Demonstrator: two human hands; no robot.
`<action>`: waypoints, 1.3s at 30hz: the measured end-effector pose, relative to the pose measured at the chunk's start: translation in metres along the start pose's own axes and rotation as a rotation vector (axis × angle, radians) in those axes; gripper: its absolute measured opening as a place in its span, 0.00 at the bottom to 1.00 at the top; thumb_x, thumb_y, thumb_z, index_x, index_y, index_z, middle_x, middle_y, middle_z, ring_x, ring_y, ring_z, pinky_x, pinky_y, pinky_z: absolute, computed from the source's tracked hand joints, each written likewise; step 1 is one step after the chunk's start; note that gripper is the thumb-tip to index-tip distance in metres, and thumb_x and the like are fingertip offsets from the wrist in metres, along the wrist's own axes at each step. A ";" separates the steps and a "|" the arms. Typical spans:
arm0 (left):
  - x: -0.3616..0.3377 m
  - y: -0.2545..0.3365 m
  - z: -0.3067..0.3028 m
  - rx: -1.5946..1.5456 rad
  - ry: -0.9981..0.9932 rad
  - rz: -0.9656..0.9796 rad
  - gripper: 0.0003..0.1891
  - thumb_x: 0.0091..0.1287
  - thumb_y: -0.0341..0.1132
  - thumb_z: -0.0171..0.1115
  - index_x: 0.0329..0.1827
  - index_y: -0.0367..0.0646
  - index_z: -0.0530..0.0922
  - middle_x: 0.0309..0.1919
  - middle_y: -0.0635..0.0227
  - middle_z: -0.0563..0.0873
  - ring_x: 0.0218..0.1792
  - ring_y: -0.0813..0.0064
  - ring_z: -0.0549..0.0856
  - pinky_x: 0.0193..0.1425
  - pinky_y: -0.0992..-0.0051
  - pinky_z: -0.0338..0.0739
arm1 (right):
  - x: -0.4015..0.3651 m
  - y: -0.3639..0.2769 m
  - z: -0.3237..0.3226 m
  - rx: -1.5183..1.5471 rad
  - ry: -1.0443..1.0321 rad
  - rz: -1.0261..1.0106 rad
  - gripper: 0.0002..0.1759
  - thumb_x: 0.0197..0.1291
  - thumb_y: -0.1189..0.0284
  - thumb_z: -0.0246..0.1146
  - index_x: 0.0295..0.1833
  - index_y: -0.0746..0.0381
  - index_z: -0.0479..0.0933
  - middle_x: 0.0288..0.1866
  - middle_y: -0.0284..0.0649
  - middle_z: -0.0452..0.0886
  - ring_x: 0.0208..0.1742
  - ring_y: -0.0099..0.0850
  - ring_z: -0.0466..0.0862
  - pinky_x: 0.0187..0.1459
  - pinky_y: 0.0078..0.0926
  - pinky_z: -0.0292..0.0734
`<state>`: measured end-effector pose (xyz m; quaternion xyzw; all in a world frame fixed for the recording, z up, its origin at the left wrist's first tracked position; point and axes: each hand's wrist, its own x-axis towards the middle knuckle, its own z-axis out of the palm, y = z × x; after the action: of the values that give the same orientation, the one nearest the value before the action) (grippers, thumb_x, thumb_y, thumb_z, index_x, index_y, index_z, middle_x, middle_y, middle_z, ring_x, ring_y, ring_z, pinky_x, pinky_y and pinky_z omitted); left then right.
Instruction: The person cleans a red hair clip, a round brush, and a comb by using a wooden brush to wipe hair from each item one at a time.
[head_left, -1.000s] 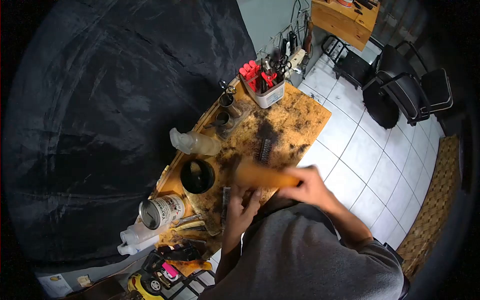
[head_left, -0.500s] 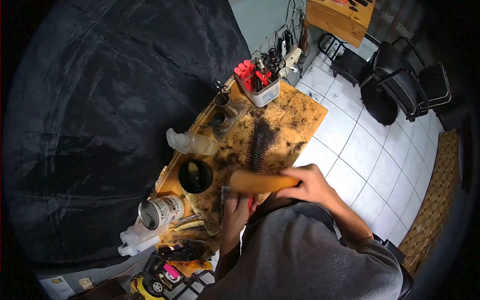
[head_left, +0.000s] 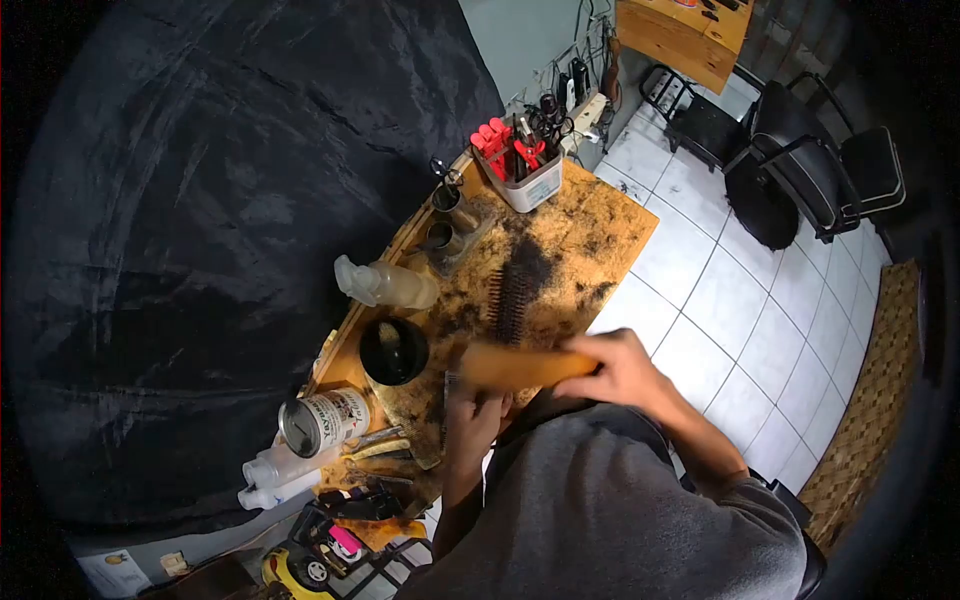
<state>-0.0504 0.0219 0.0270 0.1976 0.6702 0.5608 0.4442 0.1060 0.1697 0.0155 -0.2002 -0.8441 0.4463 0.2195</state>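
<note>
My right hand (head_left: 622, 370) is closed around the end of a broad orange-tan brush (head_left: 525, 368), smeared by motion. Its darker far end reaches over my left hand (head_left: 473, 435). That left hand has its fingers curled; what they hold is mostly hidden beneath the brush. A grey comb (head_left: 449, 390) shows beside the left hand. Just beyond the brush, a dark bristled hairbrush (head_left: 508, 300) lies on the wooden table (head_left: 605, 220), among loose cut hair. A black bowl (head_left: 394, 351) with a brush inside stands left of my hands.
A spray bottle (head_left: 388, 285), metal cups (head_left: 455, 208) and a container (head_left: 525, 185) of red clips and tools line the table's back. A labelled tin (head_left: 325, 422), bottles (head_left: 290, 465) and razors (head_left: 380, 450) stand at the near left. Black chairs (head_left: 800, 150) stand across the tiled floor.
The blurred brush stays over my left hand, and my right hand keeps its grip. A red item that showed by my left fingers is now out of sight.
</note>
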 end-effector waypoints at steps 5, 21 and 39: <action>-0.013 0.010 -0.005 0.064 0.018 -0.065 0.09 0.70 0.34 0.55 0.41 0.36 0.75 0.21 0.75 0.73 0.18 0.88 0.67 0.22 0.85 0.59 | 0.013 0.024 -0.008 -0.152 0.286 0.058 0.26 0.49 0.48 0.68 0.42 0.60 0.80 0.23 0.40 0.82 0.20 0.34 0.82 0.24 0.29 0.77; -0.012 0.017 0.000 0.006 -0.047 0.005 0.08 0.73 0.35 0.49 0.44 0.39 0.71 0.22 0.77 0.71 0.19 0.89 0.66 0.22 0.85 0.61 | 0.028 0.026 -0.011 0.009 0.404 0.324 0.27 0.56 0.49 0.63 0.43 0.66 0.79 0.20 0.40 0.81 0.19 0.28 0.81 0.23 0.26 0.75; -0.004 0.004 -0.002 -0.122 0.056 -0.016 0.08 0.69 0.35 0.56 0.42 0.37 0.74 0.21 0.75 0.75 0.19 0.88 0.69 0.20 0.85 0.62 | 0.029 0.021 -0.014 0.016 0.336 0.272 0.26 0.55 0.50 0.64 0.46 0.64 0.79 0.23 0.38 0.81 0.19 0.26 0.80 0.22 0.25 0.75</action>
<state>-0.0513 0.0191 0.0319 0.1490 0.6486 0.6024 0.4407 0.0927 0.2056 0.0105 -0.3821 -0.7572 0.4390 0.2967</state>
